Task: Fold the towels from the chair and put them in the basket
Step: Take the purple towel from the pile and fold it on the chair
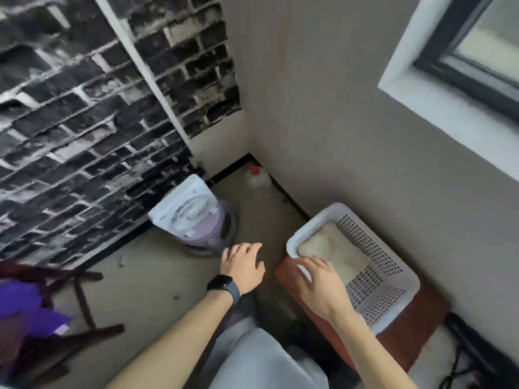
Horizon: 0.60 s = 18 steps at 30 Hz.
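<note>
Towel (334,254), tan and folded, flat in white basket (394,276), just under fingertips of right hand (320,284); fingers loose, holding nothing. Left hand (243,265) spread wide above floor, empty. Purple towel (25,307) on chair (81,299), far left. Fan (191,211) and bottle (257,178) near corner.

Blurred chair (82,300), perhaps purple towels (29,304), cropped.

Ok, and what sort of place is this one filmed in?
Probably a corner of a room in a home: a small fan stands on the floor by brick-pattern wallpaper, there is a window, and a white basket holds a folded towel.
</note>
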Tool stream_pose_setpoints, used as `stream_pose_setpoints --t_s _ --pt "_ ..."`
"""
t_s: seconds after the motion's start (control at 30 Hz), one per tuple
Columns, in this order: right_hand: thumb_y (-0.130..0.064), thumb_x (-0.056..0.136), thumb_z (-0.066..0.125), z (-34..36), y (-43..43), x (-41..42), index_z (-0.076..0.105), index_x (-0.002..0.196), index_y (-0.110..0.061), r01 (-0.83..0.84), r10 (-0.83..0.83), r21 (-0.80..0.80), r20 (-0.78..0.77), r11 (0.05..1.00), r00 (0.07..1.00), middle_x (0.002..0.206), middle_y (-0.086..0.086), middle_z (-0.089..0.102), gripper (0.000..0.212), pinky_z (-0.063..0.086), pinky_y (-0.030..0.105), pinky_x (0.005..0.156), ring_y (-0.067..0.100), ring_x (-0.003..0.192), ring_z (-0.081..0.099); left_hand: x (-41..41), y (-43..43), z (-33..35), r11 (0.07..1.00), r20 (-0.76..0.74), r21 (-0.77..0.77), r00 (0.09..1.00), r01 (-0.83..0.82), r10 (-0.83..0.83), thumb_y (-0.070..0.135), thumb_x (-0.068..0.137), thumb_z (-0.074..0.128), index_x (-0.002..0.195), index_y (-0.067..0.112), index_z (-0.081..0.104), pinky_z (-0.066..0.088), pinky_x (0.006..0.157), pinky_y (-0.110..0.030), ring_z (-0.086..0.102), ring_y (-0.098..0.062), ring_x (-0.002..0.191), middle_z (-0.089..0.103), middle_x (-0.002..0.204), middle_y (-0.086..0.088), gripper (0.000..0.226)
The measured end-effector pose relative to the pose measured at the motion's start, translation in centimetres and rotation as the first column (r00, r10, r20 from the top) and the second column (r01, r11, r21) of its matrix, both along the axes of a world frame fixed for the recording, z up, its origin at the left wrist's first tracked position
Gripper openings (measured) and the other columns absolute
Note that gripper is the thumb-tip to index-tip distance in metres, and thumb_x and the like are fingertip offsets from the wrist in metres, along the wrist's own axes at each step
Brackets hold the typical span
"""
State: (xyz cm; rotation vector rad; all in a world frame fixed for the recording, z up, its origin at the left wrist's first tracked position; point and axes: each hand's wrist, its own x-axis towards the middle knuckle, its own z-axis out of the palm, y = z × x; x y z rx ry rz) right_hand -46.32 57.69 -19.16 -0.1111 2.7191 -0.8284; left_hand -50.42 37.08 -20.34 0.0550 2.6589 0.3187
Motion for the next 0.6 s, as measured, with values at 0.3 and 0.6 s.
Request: stream_pose_setpoints --t_s 0.3,0.6 --pt "-0.026 0.087 0.056 7.8 -21.2 -0.6 0.07 0.099 -0.022 -0.649 0.634 0.012 -0.232 0.76 0.738 0.093 -0.003 0.07 0.018 0.047 0.032 0.092 0.025 0.093 0.064 14.9 -20.2 7.7 0.71 -0.135 0.105 0.698 -0.696 0.704 0.041 0.088 0.051 0.131 0.033 0.054 0.044 0.096 -0.034 0.057 -0.023 0.117 0.059 0.13 0.003 0.043" --pt "-0.039 0.095 0.051 11.5 -46.0 9.2 0.067 0.12 -0.031 -0.889 0.87 0.038 -0.231 0.456 0.437 0.13 -0.011 0.064 0.031 0.043 0.033 0.102 0.022 0.122 0.053 31.9 -38.4 11.3 0.344 -0.262 0.247 0.279 -0.906 0.924 0.049 0.08 0.042 0.12 0.031 0.062 0.052 0.086 -0.038 0.062 -0.025 0.11 0.067 0.119 0.005 0.049"
